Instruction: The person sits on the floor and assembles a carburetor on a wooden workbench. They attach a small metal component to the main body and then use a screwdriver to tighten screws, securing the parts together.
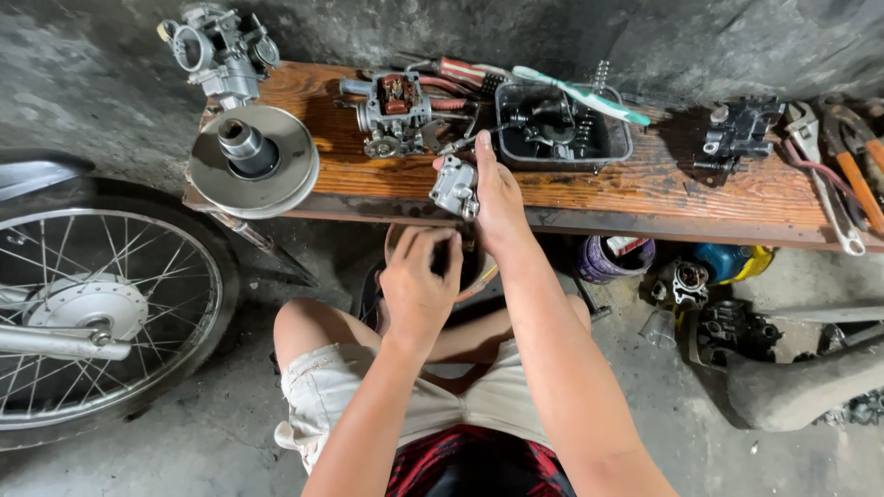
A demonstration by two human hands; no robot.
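Note:
My right hand [497,198] is raised in front of the wooden bench [645,189] and grips a small grey metal carburetor part [454,187] between fingers and thumb. My left hand [419,276] hovers just below it, over a round brown bowl [485,269] on the floor between my knees, fingers curled together; whether they pinch something small is hidden. A carburetor body [394,112] with a red insert lies on the bench just behind the held part.
On the bench: a black tray [562,129] of parts with a teal toothbrush [582,95], a silver pulley disc [253,158], another carburetor [219,48], a black metal part [738,133], wrenches [824,175]. A spoked motorcycle wheel [92,304] stands left. Cans and engine parts [700,294] lie under the bench.

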